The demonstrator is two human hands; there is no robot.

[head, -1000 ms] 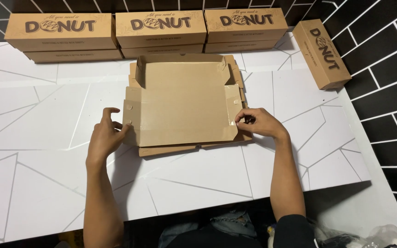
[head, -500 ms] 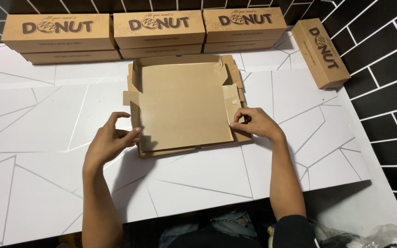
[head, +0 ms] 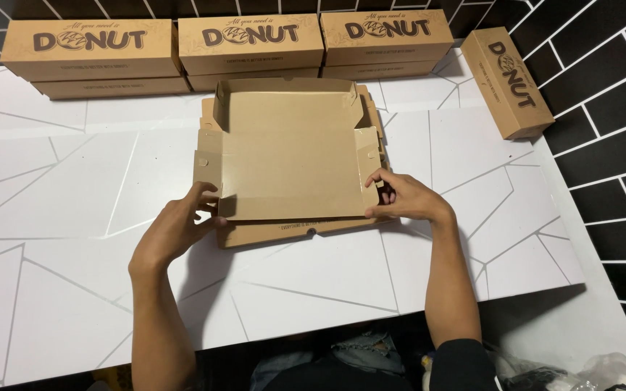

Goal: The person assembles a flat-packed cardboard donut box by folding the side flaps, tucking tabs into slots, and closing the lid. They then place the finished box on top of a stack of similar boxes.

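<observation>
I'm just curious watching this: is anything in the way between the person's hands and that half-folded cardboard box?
Nothing visible is. The left hand already touches the near left corner of the unfolded cardboard box, and the right hand grips its near right flap. The finished boxes stand apart along the back of the white table.

so the white counter (head: 59, 217) with thin grey angled lines is carrying everything here; a half-folded brown cardboard box (head: 288, 163) is sitting flat near the middle; closed brown boxes (head: 248, 43) are lining up in low stacks along the back edge; one more closed box (head: 516, 83) is lying angled at the right, near the black brick wall (head: 610, 94)
</observation>
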